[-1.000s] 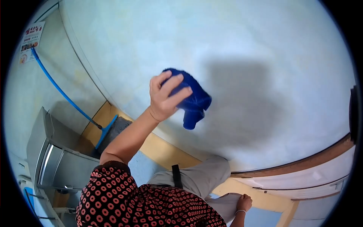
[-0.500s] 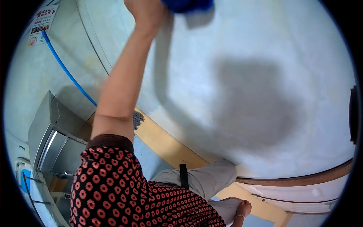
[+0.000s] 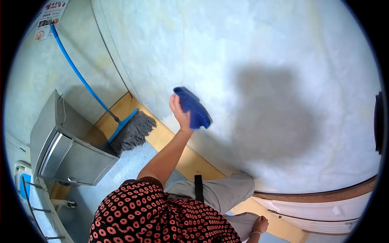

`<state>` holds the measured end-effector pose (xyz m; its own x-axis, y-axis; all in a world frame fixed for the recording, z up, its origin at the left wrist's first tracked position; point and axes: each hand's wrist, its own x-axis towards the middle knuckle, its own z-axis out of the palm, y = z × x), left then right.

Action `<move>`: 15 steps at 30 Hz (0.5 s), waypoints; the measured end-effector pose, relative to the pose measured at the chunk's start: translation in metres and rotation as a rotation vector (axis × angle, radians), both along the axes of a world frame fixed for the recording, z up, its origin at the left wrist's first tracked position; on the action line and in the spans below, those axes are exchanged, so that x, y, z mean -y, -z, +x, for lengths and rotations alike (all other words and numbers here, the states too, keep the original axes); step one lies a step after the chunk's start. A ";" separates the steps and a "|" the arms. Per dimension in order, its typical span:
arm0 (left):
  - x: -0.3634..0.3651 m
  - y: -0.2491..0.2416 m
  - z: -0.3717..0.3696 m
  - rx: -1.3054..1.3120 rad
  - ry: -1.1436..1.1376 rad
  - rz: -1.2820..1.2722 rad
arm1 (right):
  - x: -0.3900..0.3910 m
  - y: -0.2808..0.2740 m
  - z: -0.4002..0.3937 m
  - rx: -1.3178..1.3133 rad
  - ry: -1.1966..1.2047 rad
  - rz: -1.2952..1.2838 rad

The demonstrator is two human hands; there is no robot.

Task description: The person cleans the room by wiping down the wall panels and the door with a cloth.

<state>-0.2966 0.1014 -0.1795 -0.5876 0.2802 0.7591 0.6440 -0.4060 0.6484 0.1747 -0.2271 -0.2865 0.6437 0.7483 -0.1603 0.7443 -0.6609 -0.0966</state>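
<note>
My left hand [image 3: 181, 116] is closed around a blue cloth [image 3: 193, 108], which is bunched up and held at the pale wall [image 3: 219, 48]. The left arm reaches forward from a patterned sleeve. Down at the lower right, my right hand [image 3: 261, 225] hangs beside the grey trousers [image 3: 227, 190], its fingers curled in with nothing showing in them. A band circles the right wrist.
A mop [image 3: 133, 129] with a blue handle leans in the corner at left. Beside it stands a grey metal cabinet [image 3: 85, 162]. A poster [image 3: 49, 20] hangs at upper left. Wooden trim [image 3: 324, 197] and a white panel [image 3: 316, 220] run along the lower right.
My left hand has come down the wall with the blue cloth, from the top edge of the view toward the middle. The mop head now shows. My right hand has hardly moved.
</note>
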 end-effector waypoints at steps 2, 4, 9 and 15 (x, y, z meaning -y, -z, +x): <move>-0.011 -0.017 -0.013 0.120 -0.052 -0.034 | 0.001 -0.001 0.000 -0.034 0.023 0.000; -0.018 -0.053 -0.030 0.107 -0.051 -0.007 | 0.004 -0.003 -0.004 0.012 -0.006 0.082; -0.034 -0.204 -0.049 -0.228 -0.097 0.278 | -0.001 -0.004 -0.002 0.014 -0.014 0.054; -0.046 -0.275 -0.044 -0.315 0.068 0.621 | -0.001 -0.008 -0.008 -0.004 0.025 0.059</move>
<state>-0.3410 0.1474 0.0956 -0.3094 -0.2321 0.9222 0.7234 -0.6869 0.0698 0.1668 -0.2260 -0.2787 0.6621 0.7400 -0.1185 0.7268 -0.6726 -0.1389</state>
